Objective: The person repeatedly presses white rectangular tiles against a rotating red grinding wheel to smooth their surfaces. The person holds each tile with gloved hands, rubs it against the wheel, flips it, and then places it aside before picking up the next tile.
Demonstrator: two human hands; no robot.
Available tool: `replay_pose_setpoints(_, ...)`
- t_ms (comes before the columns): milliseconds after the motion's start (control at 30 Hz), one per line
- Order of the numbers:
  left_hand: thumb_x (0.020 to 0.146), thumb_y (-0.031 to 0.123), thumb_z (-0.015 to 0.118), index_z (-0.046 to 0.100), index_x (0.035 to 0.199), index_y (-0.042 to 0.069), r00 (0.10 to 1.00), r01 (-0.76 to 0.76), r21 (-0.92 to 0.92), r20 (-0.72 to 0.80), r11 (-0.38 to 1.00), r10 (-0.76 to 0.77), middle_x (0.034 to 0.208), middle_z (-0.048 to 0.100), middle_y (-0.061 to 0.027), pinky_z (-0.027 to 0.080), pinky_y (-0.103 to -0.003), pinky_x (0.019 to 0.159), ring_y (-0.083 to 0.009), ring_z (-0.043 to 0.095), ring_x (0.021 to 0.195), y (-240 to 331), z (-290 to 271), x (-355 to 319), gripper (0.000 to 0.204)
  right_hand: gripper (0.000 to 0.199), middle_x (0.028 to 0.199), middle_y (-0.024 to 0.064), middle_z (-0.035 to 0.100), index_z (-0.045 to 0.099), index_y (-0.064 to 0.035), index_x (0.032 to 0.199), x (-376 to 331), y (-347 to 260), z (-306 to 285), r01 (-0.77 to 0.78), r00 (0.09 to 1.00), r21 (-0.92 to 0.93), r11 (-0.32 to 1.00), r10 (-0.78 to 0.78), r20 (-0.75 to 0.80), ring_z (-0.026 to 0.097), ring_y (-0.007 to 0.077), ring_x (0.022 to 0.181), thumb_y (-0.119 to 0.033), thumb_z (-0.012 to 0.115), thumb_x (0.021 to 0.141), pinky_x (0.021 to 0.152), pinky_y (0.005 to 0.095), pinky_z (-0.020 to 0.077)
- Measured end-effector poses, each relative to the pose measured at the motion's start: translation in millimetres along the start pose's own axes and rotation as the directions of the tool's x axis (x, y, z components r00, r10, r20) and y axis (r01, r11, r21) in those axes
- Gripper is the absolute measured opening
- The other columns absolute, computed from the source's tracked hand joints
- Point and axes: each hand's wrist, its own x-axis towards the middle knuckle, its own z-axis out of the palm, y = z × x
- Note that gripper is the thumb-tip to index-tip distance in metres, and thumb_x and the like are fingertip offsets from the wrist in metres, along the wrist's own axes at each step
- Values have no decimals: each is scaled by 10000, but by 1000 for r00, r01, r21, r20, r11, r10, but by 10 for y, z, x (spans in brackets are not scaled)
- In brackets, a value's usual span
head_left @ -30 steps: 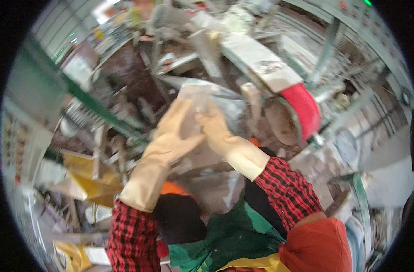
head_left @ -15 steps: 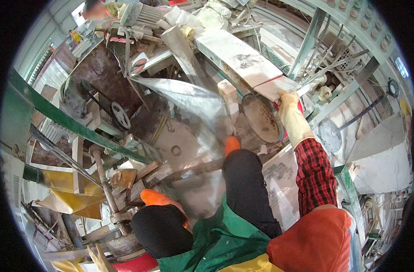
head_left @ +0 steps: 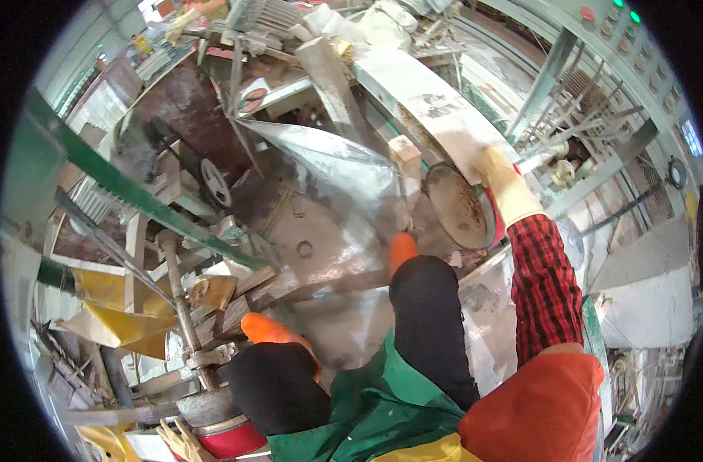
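My right hand (head_left: 508, 187), in a cream glove with a red checked sleeve, grips the top rim of a rusty round wheel (head_left: 458, 206) with a red edge, where a pale belt (head_left: 421, 100) runs down onto it. A clear plastic bag (head_left: 328, 158) hangs to the left of the wheel, with neither hand on it. My left hand (head_left: 180, 440), in a yellowish glove, shows at the bottom edge with its fingers spread beside a red-rimmed drum (head_left: 228, 440). My knees in black trousers and my orange boots (head_left: 401, 250) are below me.
A green beam (head_left: 136, 192) crosses the left side over a dark machine with a small handwheel (head_left: 213, 181). Yellow sheets (head_left: 113, 323) and scrap wood lie at lower left. A panel with red and green buttons (head_left: 609, 15) stands at upper right. A wet metal floor plate (head_left: 321, 246) lies underfoot.
Both hands let go of the plastic bag held up a second ago. My right hand moved right onto the wheel's rim and my left hand dropped to the lower left.
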Motion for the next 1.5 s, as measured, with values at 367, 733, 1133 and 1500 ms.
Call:
replay_pose_setpoints(367,999,426,647,464,1571,83,976,157,19,-156,987,-152,1642,383,-245,287,-470,1269,-425,364,1513,480,-644,-63,691,559,1383,197,665,600,-160,1468,-1171,-4062,-1299,477,795,534,699,-602,77,615,411,1297,-460,566,997,1117,480,473)
replay_pose_setpoints(733,990,453,616,605,1305,133,913,328,198,-316,924,-257,1212,604,-129,450,-473,993,-329,573,1193,317,-737,-121,449,565,1244,213,735,567,-167,1517,-979,-4065,-399,491,629,241,837,-532,566,701,379,1151,-367,625,991,1015,463,534)
replay_pose_setpoints(1133,1000,406,602,619,1282,148,895,316,175,-380,932,-232,1202,608,-89,432,-446,994,-296,567,1187,505,-701,-128,383,648,1286,191,726,469,-320,1590,-426,-3930,853,504,593,270,820,-556,582,699,373,1163,-433,625,972,958,453,575)
replay_pose_setpoints(1500,1008,399,585,625,1282,128,893,310,148,-385,939,-234,1226,610,-101,426,-455,1017,-301,563,1213,590,-672,-158,389,579,1352,163,707,558,-341,1533,-641,-4035,431,436,633,216,874,-469,616,678,352,1228,-446,647,970,1023,422,553)
